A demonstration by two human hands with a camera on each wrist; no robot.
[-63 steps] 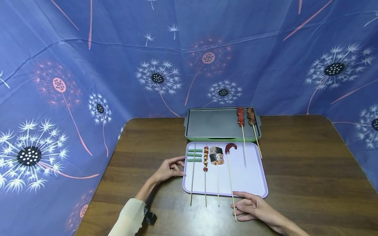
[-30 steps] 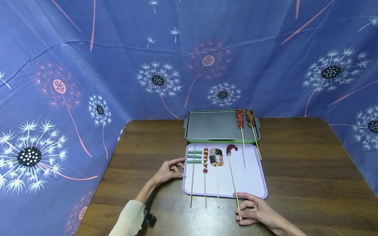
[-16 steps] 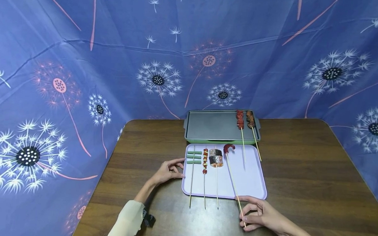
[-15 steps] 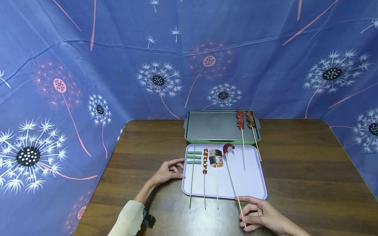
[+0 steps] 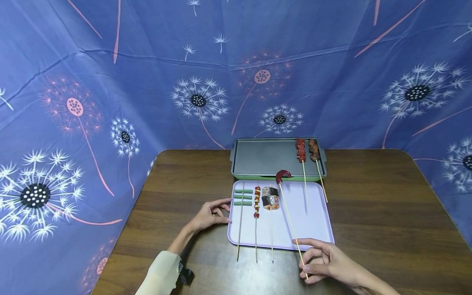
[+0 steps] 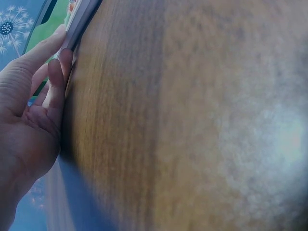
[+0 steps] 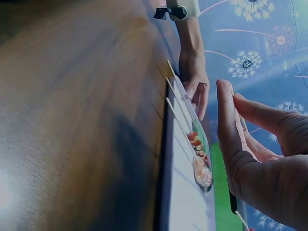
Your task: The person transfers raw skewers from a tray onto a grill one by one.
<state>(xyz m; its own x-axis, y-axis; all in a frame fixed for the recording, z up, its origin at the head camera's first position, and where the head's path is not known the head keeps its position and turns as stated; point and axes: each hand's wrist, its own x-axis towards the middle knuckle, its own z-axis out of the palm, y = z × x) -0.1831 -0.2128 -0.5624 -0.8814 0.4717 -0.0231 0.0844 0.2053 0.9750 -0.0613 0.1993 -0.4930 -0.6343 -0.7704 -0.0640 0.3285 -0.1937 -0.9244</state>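
Observation:
My right hand [image 5: 307, 259] pinches the bare end of a long wooden skewer [image 5: 292, 225] near the table's front edge. The skewer's curved red piece [image 5: 283, 175] hangs over the front rim of the green grill tray [image 5: 267, 159]. The stick slants across the lavender tray [image 5: 315, 219]. My left hand [image 5: 217, 210] rests on the table with relaxed fingers [image 6: 57, 72] touching that tray's left edge [image 6: 82, 24]. In the right wrist view, my right hand [image 7: 260, 144] fills the right side, its fingers curled.
On the lavender tray lie a green bean skewer [image 5: 243, 197], a small mixed skewer [image 5: 256, 200] and a fish roll skewer [image 5: 270, 198]. Two meat skewers [image 5: 300, 149] [image 5: 313, 149] rest at the grill tray's right end. Blue cloth walls surround the wooden table [image 5: 374, 204].
My right hand took hold of the red skewer and lifted it off the lavender tray. Its red end moved away and leftward to the grill tray's front rim. The left hand stayed put.

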